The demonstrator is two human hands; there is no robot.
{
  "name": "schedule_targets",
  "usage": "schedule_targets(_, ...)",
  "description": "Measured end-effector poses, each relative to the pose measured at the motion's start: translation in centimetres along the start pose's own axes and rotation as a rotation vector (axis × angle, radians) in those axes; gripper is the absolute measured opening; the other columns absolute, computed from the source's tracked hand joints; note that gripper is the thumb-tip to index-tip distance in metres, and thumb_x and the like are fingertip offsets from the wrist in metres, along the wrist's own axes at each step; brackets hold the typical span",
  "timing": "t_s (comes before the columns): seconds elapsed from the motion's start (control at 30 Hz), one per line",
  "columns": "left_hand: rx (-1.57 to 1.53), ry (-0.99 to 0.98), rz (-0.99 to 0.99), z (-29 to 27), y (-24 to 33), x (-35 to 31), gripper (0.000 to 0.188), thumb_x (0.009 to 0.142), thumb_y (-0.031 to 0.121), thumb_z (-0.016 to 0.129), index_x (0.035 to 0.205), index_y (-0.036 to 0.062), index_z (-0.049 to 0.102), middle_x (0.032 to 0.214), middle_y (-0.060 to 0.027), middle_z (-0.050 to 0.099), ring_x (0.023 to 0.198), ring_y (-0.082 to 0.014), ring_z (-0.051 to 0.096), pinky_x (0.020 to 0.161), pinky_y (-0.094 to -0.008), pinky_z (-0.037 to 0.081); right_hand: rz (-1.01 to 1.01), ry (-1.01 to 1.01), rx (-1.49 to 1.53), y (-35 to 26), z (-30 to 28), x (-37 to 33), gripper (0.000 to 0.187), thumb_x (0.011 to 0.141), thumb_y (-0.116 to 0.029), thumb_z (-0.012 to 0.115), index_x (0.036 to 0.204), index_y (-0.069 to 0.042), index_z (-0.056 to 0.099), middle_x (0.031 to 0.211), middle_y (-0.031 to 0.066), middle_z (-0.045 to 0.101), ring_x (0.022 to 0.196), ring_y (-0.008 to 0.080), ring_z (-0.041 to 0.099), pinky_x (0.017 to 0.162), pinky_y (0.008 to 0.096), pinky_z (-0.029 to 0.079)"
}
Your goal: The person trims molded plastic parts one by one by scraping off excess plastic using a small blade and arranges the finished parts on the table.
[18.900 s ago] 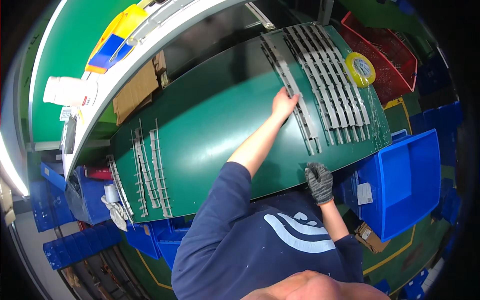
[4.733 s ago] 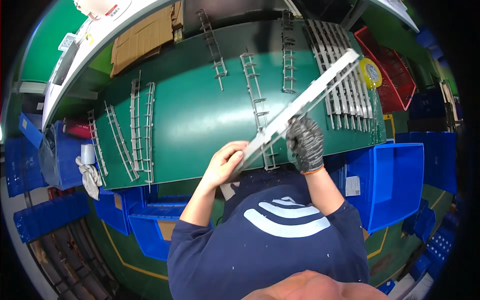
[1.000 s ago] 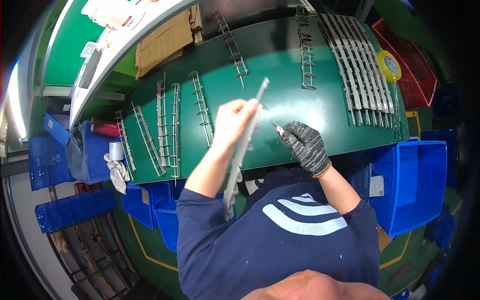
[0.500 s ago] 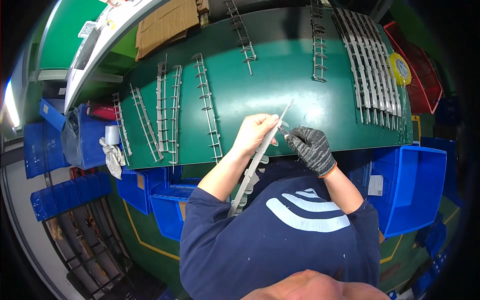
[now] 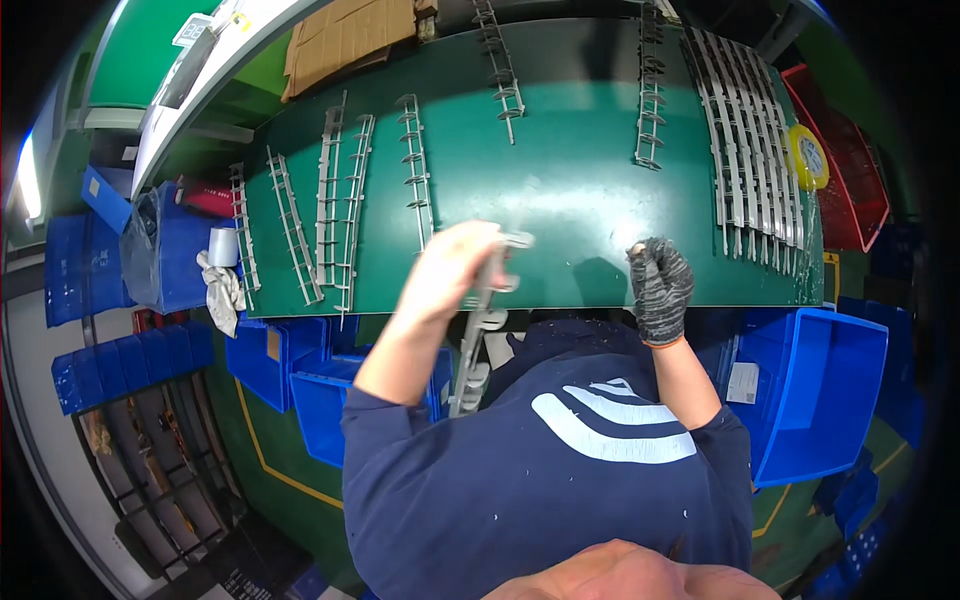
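My bare left hand is closed around the upper end of a long grey strip with rounded tabs. The strip slants down toward my chest past the near table edge, and its upper end is smeared by motion. To the right, apart from the strip, is my right hand in a dark grey knitted glove with an orange cuff. Its fingers are curled in over the table's near edge, with a bare fingertip showing; anything inside them is hidden. Similar grey strips lie spaced out on the green table.
A row of grey strips lies at the right, beside a yellow tape roll and a red crate. Blue bins stand below the near edge. Cardboard lies at the far left; a white cup stands by a cloth.
My left hand has moved left with the strip, turning it more upright. My right hand has drawn away to the right; the thin tool seen at its fingertips before no longer shows.
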State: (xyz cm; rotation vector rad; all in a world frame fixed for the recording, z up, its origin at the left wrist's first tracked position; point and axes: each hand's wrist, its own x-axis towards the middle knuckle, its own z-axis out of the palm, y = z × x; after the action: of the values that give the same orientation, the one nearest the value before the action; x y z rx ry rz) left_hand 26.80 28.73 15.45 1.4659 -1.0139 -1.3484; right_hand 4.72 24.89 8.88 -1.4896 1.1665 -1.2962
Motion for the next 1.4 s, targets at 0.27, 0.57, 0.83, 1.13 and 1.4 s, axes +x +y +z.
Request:
schedule_targets(0.27,-0.691,0.197,0.880,-7.2,8.7,-7.7,0.040,0.082,0.026,0.039,0.045,0.0157,0.027,0.039,0.0044,0.027,0.056,-0.0101,0.028,0.057,-0.0232,0.025,0.791,-0.252,0.587,1.2,0.6,-0.2,0.016,0.078,-0.016,0.053,0.088,-0.004,0.053,0.067,0.0045,0.056,0.046,0.0068,0.047,0.032,0.0162,0.031)
schedule_targets(0.57,-1.159,0.170,0.750,-4.4,-0.6,-2.8,0.038,0.079,0.026,0.046,0.046,0.0121,0.032,0.049,0.0006,0.027,0.059,-0.0143,0.030,0.062,-0.0279,0.028,0.886,-0.080,0.883,3.7,1.2,0.9,0.020,0.078,-0.021,0.052,0.085,-0.003,0.047,0.070,0.0100,0.057,0.049,0.0131,0.054,0.028,0.0178,0.030)
schedule_targets(0.83,-1.347,0.021,0.584,-6.5,-7.3,-2.9,0.041,0.081,0.038,0.042,0.049,0.0136,0.035,0.057,0.0012,0.030,0.063,-0.0143,0.031,0.066,-0.0303,0.030,0.545,-0.070,1.035,0.1,0.0,1.9,0.033,0.075,-0.008,0.052,0.105,0.001,0.041,0.084,0.0152,0.055,0.065,0.0197,0.060,0.030,0.0160,0.030)
schedule_targets(1.13,-1.220,-0.167,0.592,-5.9,-10.5,-3.2,0.046,0.073,0.049,0.050,0.045,0.0151,0.036,0.059,0.0043,0.035,0.074,-0.0170,0.033,0.082,-0.0400,0.030,0.483,0.103,0.813,0.0,0.0,2.3,0.023,0.077,-0.015,0.052,0.094,0.000,0.047,0.076,0.0124,0.057,0.057,0.0181,0.059,0.032,0.0154,0.030)
schedule_targets(1.4,0.202,-0.478,0.009,-10.5,-8.0,-1.7,0.026,0.077,0.023,0.051,0.090,0.0010,0.058,0.098,-0.0135,0.055,0.097,-0.0250,0.048,0.084,-0.0338,0.036,0.578,-0.104,0.735,0.1,0.2,3.7,0.017,0.075,-0.004,0.051,0.088,0.005,0.051,0.071,0.0095,0.056,0.053,0.0149,0.053,0.047,0.0226,0.043)
